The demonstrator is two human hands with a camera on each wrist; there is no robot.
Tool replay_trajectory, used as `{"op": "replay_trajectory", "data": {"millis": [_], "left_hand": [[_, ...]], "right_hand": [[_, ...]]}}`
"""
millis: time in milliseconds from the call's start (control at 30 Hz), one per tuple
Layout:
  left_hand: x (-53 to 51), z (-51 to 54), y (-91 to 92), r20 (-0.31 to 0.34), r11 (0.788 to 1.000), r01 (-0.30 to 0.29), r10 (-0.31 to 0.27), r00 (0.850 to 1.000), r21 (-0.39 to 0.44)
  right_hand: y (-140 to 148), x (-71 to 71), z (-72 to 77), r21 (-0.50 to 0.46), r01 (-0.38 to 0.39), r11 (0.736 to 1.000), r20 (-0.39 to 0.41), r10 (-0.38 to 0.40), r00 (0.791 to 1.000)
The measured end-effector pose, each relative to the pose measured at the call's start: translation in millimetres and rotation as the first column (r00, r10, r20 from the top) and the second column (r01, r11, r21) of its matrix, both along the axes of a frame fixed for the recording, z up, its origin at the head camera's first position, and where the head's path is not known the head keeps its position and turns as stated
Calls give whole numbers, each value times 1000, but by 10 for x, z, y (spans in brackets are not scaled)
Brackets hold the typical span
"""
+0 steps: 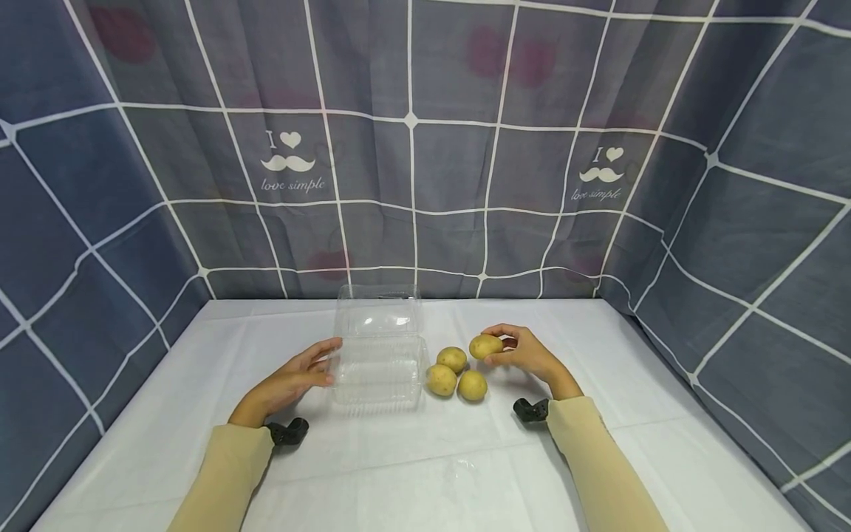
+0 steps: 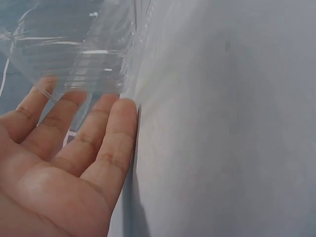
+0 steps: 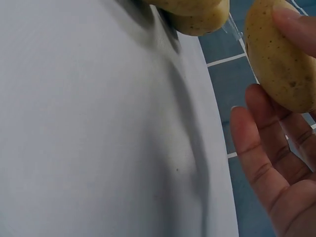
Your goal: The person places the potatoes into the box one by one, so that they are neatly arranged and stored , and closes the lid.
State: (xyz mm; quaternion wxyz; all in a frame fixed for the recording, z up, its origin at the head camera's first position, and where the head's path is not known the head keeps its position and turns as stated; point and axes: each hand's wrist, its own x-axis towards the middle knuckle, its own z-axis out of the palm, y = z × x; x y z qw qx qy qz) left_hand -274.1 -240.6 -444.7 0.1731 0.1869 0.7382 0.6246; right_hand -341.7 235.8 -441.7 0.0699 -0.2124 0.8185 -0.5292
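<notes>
A clear plastic container (image 1: 379, 369) lies with its lid (image 1: 377, 314) folded back on the white table. My left hand (image 1: 290, 378) touches the container's left side; in the left wrist view the fingers of that hand (image 2: 74, 143) are extended against the clear plastic (image 2: 74, 44). Between thumb and fingers my right hand (image 1: 528, 355) holds a potato (image 1: 485, 346), which is also in the right wrist view, a potato (image 3: 281, 59) above the palm of the hand (image 3: 281, 163). Several other potatoes (image 1: 442, 380) sit grouped right of the container.
White cloth (image 1: 412, 473) covers the table. Dark grid-patterned curtains (image 1: 452, 170) stand behind and on both sides. Black straps with small devices are on both wrists, at the left (image 1: 288, 431) and right (image 1: 531, 410).
</notes>
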Motion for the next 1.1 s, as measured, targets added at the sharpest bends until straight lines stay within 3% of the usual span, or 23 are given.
{"op": "replay_trajectory", "data": {"millis": [267,633,1100], "left_hand": [[-65,-78,-14,-20,1000,-3,3,1000,18],[-27,-234,-113,-71,997,7,-1,997,83],[-34,-241,-76,-101,995,19,-9,995,94]], "right_hand": [[-34,70,62,-27,3,1000,-33,-4,999],[-186,114,112,-58,-37,998,-48,34,998],[-361,201,147,-91,-40,995,-70,33,997]]}}
